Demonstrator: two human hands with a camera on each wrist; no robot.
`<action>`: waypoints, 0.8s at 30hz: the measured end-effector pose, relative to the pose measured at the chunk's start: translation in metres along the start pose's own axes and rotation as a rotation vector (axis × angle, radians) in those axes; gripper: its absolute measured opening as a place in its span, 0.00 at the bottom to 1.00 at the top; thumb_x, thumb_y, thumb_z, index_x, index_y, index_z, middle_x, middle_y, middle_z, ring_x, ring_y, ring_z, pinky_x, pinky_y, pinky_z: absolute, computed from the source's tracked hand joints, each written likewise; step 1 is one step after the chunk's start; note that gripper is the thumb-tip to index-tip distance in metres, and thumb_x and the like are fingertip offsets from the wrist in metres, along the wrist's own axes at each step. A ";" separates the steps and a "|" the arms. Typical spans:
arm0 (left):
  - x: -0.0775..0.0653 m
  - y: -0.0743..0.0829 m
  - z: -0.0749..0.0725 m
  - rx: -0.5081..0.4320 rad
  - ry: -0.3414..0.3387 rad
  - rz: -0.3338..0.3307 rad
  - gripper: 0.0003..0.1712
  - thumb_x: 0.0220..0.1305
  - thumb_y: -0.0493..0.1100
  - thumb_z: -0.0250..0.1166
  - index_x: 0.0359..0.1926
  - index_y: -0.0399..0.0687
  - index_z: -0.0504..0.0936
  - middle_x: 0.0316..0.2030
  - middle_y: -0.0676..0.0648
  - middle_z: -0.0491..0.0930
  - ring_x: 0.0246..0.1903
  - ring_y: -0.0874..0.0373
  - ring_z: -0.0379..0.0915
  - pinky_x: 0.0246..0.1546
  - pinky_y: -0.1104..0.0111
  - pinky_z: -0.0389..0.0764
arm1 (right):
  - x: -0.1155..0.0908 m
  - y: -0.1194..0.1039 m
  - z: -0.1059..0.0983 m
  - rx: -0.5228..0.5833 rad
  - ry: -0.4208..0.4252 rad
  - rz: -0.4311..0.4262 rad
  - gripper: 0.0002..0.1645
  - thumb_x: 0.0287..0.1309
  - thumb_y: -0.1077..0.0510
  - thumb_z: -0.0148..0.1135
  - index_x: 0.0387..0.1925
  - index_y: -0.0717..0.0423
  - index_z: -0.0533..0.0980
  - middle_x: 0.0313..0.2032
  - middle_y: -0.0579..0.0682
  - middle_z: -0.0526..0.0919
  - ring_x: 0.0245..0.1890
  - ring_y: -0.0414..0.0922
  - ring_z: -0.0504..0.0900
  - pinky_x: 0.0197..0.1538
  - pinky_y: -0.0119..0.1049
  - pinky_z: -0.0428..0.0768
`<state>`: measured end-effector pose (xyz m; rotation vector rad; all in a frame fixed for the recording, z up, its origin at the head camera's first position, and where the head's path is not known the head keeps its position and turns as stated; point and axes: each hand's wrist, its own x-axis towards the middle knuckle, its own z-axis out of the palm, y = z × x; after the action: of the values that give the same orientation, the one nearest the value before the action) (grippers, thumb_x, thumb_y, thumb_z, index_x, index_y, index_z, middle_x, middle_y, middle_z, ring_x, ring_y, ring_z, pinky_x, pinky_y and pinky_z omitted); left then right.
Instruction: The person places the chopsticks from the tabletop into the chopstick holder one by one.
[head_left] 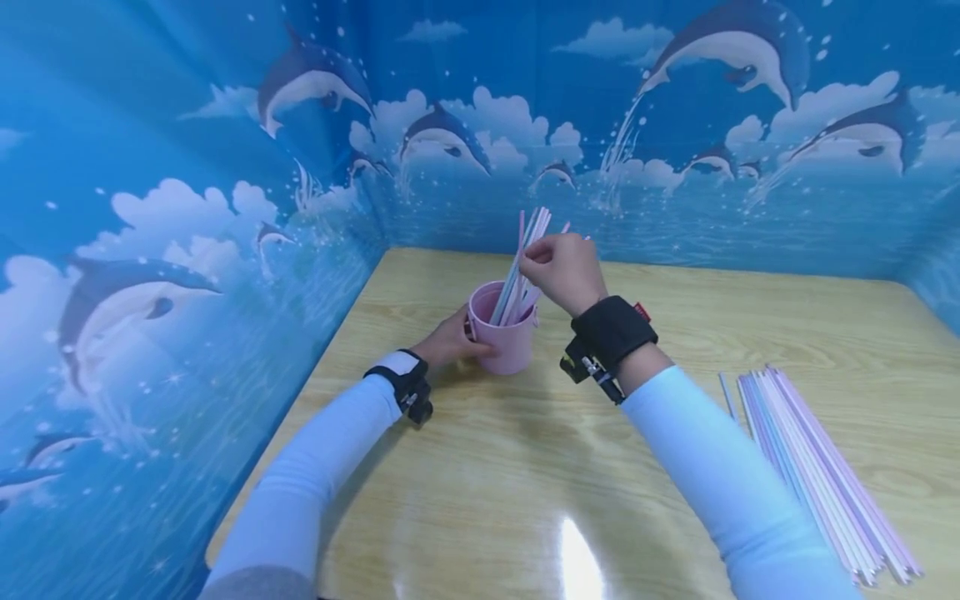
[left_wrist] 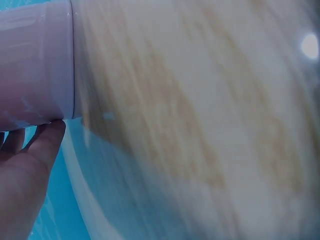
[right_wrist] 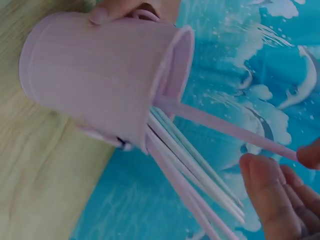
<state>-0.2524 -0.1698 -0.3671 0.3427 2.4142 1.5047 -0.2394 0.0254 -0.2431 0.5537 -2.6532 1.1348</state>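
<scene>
While clamping left grip (head_left: 448,339) on round pink bucket (head_left: 508,347), right grip (head_left: 567,268) on thin pink straw (right_wrist: 235,132), best lower gently inside bucket!

blue dolphin-print backdrop (head_left: 480,187) behind and left of wood-grain table (head_left: 465,483)

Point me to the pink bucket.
In the head view, the pink bucket stands on the table, just right of the left hand that holds it, below and left of the right hand.
</scene>
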 end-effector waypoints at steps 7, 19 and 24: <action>0.002 -0.004 0.000 0.014 0.016 0.032 0.51 0.38 0.46 0.69 0.61 0.64 0.49 0.60 0.56 0.56 0.60 0.59 0.51 0.62 0.59 0.52 | -0.010 0.019 -0.042 0.021 0.032 0.091 0.14 0.51 0.55 0.50 0.36 0.58 0.76 0.29 0.56 0.81 0.24 0.42 0.80 0.29 0.31 0.80; 0.016 -0.020 0.001 -0.023 0.037 0.110 0.50 0.34 0.50 0.70 0.58 0.73 0.51 0.57 0.61 0.59 0.58 0.62 0.54 0.61 0.57 0.54 | -0.077 0.153 -0.114 -0.454 -0.367 0.405 0.16 0.47 0.52 0.54 0.20 0.63 0.75 0.13 0.50 0.76 0.15 0.42 0.73 0.18 0.33 0.70; 0.001 -0.003 0.001 -0.040 0.007 0.099 0.50 0.38 0.43 0.69 0.61 0.65 0.50 0.59 0.56 0.58 0.60 0.59 0.52 0.62 0.59 0.52 | -0.109 0.202 -0.105 -0.496 -0.551 0.508 0.20 0.41 0.49 0.59 0.19 0.64 0.70 0.13 0.49 0.71 0.15 0.43 0.69 0.19 0.32 0.68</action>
<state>-0.2534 -0.1699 -0.3702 0.4553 2.4017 1.5956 -0.2204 0.2583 -0.3380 0.0953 -3.5164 0.3811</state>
